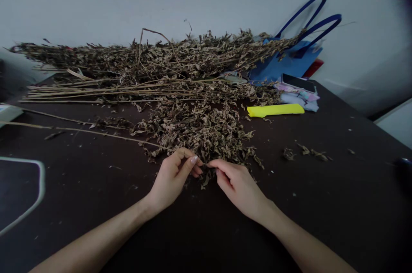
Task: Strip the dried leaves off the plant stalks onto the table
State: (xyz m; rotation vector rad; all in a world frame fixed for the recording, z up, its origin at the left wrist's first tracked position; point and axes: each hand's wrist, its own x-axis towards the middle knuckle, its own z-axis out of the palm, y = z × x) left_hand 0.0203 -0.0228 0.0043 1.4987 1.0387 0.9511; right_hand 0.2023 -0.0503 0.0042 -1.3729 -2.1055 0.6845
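Observation:
My left hand (174, 176) pinches a thin dry stalk (80, 130) that runs off to the left across the dark table (322, 204). My right hand (236, 183) is closed in a pinch at the same stalk's near end, right beside the left fingertips, with a few dry leaves hanging under it. Just beyond both hands lies a heap of loose dried leaves (199, 129). Farther back a long bundle of dried leafy stalks (144, 60) stretches along the wall.
A yellow flat object (277, 110) lies right of the leaf heap. Behind it are a blue bag with loop handles (289, 60), a dark phone (298, 82) and pale cloth. Bare stripped stems (96, 90) lie at left. Leaf crumbs (309, 152) dot the table's right side.

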